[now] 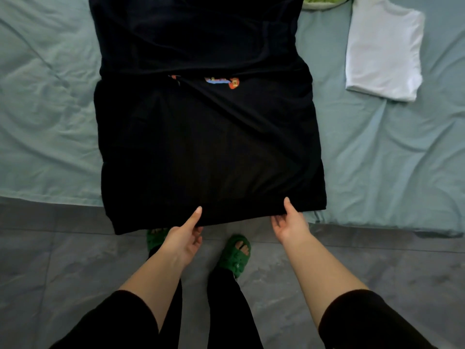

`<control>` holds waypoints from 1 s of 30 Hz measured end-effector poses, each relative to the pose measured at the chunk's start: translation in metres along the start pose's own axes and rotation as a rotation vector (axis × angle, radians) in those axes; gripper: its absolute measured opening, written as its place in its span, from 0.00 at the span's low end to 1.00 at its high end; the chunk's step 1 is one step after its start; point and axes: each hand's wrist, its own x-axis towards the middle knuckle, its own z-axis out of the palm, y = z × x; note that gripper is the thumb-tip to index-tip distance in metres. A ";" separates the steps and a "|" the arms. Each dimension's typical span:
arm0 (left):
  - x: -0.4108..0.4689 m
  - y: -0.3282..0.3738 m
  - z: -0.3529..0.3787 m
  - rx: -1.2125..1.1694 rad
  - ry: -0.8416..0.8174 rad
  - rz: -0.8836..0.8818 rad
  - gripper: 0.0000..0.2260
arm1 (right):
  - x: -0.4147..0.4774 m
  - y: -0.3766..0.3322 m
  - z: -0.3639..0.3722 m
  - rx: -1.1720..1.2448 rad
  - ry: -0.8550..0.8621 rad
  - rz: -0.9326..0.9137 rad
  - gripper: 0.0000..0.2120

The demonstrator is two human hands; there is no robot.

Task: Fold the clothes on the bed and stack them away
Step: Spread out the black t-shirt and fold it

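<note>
A black T-shirt [206, 137] lies lengthwise on the bed, its sides folded in and a strip of coloured print showing at a fold across its middle. Its bottom hem hangs over the bed's near edge. My left hand [185, 238] pinches the hem left of centre, thumb on top and fingers under the cloth. My right hand [289, 222] pinches the hem near its right corner in the same way.
A folded white garment [383, 49] lies on the pale green bedsheet [47, 109] at the upper right. Something green and cream [324, 1] sits at the top edge. Below the bed is grey tiled floor [63, 268], where my feet stand in green slippers [236, 255].
</note>
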 end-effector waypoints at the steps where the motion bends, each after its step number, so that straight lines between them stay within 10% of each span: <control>1: 0.002 0.001 0.001 0.005 0.012 0.009 0.18 | 0.000 -0.002 -0.002 -0.034 0.038 -0.029 0.10; 19: -0.002 -0.009 -0.018 0.161 0.197 0.090 0.21 | 0.011 -0.032 -0.041 -0.380 0.087 -0.043 0.12; 24: -0.001 0.007 -0.026 -0.146 0.031 0.066 0.26 | 0.015 -0.039 -0.045 -0.338 -0.112 0.025 0.08; 30: -0.003 0.023 -0.056 -0.303 0.264 0.091 0.22 | 0.022 -0.050 -0.067 -0.526 -0.060 -0.002 0.08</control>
